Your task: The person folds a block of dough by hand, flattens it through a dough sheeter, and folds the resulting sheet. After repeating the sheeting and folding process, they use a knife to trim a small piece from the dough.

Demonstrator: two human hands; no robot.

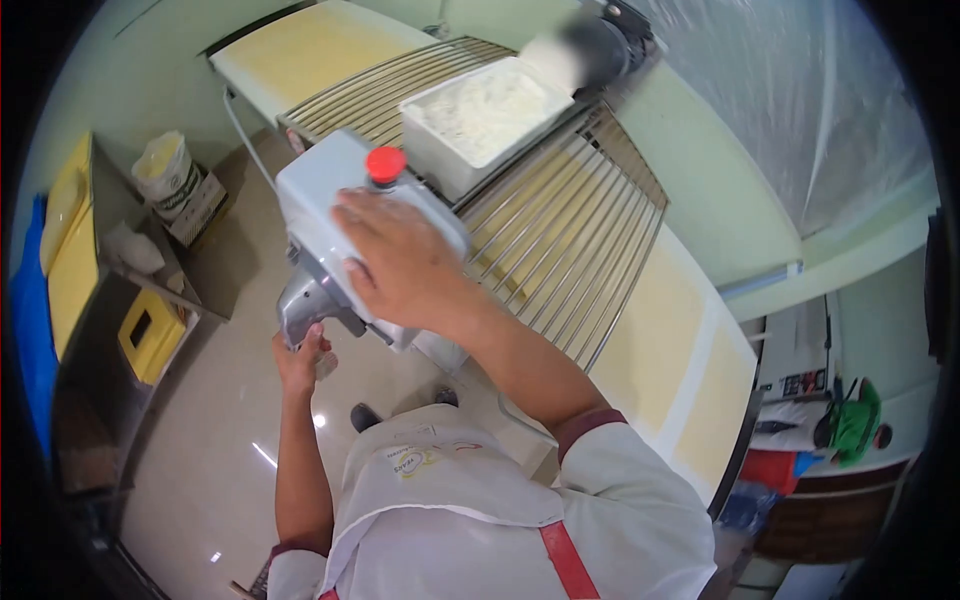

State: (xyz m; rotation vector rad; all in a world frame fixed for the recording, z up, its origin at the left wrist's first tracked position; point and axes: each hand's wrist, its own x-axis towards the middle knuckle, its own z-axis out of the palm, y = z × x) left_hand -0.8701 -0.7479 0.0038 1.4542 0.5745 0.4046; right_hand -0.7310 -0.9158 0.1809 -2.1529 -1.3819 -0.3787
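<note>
A dough sheeter fills the middle of the view, with a grey housing [325, 175] and a red mushroom button [385, 165] on top. My right hand [400, 258] lies on the housing below that button, palm down and fingers stretched out, a little blurred. Lower left, my left hand [303, 358] is closed on a handle at the end of the grey lever [308, 300]; the fingers hide most of the grip. On top of the sheeter, just beyond my right hand, a white tub [455, 175] holds white powder that looks like flour.
Wire guards [570, 240] flank the tub above pale yellow conveyor belts [650, 350]. At left stand an open sack [165, 165] in a box and a shelf with a yellow container [150, 335]. A person in green [858, 425] is far right.
</note>
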